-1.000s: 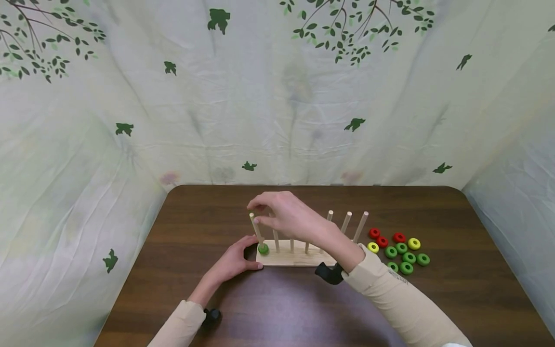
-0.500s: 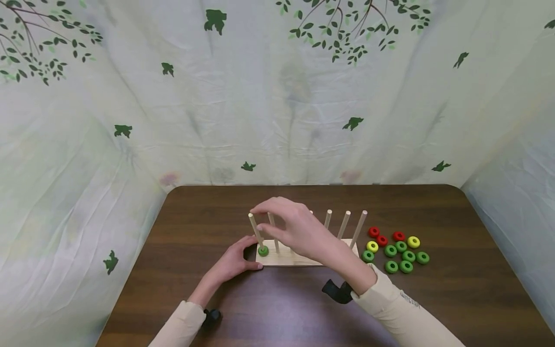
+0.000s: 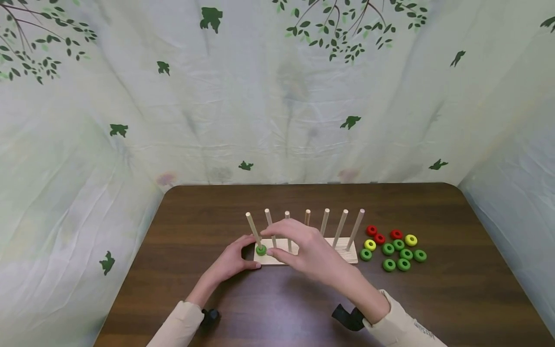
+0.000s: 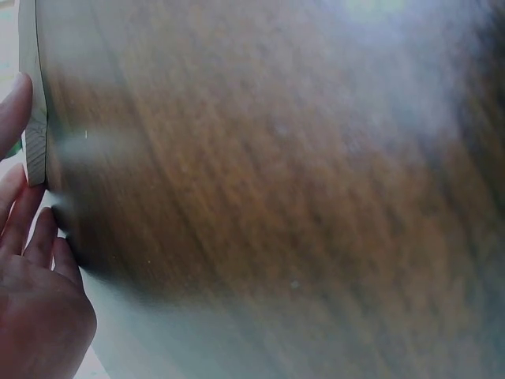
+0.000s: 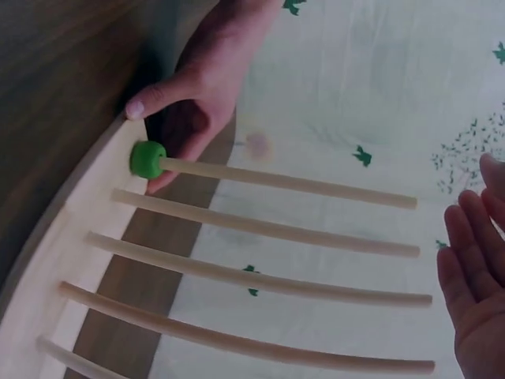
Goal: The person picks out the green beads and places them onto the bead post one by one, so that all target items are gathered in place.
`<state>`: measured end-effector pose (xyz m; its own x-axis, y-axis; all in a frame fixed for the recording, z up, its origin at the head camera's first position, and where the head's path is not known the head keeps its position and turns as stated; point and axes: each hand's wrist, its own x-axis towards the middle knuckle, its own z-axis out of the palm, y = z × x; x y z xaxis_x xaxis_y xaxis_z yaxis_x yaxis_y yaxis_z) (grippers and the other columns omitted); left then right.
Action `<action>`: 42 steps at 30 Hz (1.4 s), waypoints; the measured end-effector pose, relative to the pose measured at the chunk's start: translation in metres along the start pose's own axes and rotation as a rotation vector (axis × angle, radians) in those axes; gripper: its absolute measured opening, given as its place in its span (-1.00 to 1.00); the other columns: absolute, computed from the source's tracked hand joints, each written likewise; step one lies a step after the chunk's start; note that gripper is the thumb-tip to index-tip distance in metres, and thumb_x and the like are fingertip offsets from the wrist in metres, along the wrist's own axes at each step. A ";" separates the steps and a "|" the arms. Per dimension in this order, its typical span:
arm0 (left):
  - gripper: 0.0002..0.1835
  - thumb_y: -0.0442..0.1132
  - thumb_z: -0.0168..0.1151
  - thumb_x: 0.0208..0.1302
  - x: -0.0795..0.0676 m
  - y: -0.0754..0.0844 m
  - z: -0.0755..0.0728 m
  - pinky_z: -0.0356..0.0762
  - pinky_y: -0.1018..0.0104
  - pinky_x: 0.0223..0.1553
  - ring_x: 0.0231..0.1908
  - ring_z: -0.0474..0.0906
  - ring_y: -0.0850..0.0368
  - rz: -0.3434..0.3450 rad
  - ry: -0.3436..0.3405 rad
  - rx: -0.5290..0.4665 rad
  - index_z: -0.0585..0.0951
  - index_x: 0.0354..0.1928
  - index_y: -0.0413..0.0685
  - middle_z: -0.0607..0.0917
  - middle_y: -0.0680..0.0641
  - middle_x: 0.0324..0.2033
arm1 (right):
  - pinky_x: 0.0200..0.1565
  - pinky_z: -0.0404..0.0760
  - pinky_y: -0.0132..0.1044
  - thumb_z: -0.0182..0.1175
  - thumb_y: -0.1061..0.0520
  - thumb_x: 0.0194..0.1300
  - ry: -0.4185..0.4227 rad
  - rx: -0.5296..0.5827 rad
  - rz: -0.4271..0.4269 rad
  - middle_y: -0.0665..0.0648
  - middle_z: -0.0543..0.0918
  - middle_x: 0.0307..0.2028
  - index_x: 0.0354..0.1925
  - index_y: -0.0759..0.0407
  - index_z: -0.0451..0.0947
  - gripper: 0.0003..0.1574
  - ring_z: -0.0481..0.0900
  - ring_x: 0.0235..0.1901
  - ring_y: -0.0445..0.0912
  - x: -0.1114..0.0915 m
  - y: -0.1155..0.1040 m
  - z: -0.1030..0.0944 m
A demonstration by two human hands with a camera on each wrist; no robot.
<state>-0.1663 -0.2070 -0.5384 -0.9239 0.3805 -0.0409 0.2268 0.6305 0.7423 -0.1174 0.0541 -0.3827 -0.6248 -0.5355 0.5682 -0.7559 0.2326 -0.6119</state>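
A wooden peg board [image 3: 352, 255] with a row of several upright pegs lies lengthwise across the table. At the foot of its leftmost peg [image 3: 251, 225] sits a green ring [image 3: 261, 250], also plain in the right wrist view. My left hand [image 3: 231, 259] holds the board's left end, thumb at the front corner and fingers at the back. In front of the pegs, my right hand [image 3: 311, 249] hovers over the board with thumb and fingers spread apart and nothing between them. The left wrist view catches the board's end [image 4: 36, 150] between thumb and fingers.
Loose rings lie on the table [image 3: 451, 289] right of the board: red rings [image 3: 396, 234], yellow rings [image 3: 411, 240] and several green rings [image 3: 403, 264]. A pale cloth [image 3: 277, 106] with leaf prints hangs behind the table and along both sides.
My right hand has come down and toward me, from the top of the leftmost peg to lower over the board. The left hand stays at the board's end.
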 end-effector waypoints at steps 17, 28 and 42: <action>-0.25 -0.21 0.63 -0.11 -0.001 0.002 0.000 0.22 -0.04 0.30 0.32 0.31 -0.13 -0.002 0.001 0.001 0.56 0.22 -0.14 0.49 -0.20 0.25 | 0.07 0.53 -0.24 0.44 0.18 0.16 0.058 -0.039 0.191 -0.14 0.64 0.02 0.09 -0.06 0.59 -0.49 0.57 0.07 -0.19 -0.063 0.010 0.000; -0.25 -0.21 0.62 -0.11 -0.002 0.002 -0.001 0.23 -0.05 0.29 0.31 0.32 -0.14 -0.004 0.003 0.006 0.56 0.22 -0.15 0.49 -0.21 0.25 | 0.11 0.43 -0.44 0.48 0.29 0.06 0.134 -0.094 0.223 -0.08 0.65 0.01 0.06 0.04 0.61 -0.44 0.59 0.03 -0.14 -0.100 0.020 -0.012; -0.25 -0.17 0.63 -0.11 -0.001 0.000 0.001 0.23 -0.06 0.29 0.31 0.33 -0.13 0.000 0.003 0.003 0.56 0.22 -0.08 0.49 -0.19 0.25 | 0.02 0.40 -0.58 0.50 0.31 0.03 0.270 -0.184 0.463 -0.17 0.66 -0.07 0.02 -0.03 0.64 -0.44 0.62 -0.05 -0.16 -0.156 0.035 -0.022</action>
<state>-0.1652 -0.2070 -0.5391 -0.9249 0.3782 -0.0389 0.2276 0.6328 0.7401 -0.0509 0.1635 -0.4808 -0.9088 -0.1228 0.3987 -0.3976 0.5445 -0.7385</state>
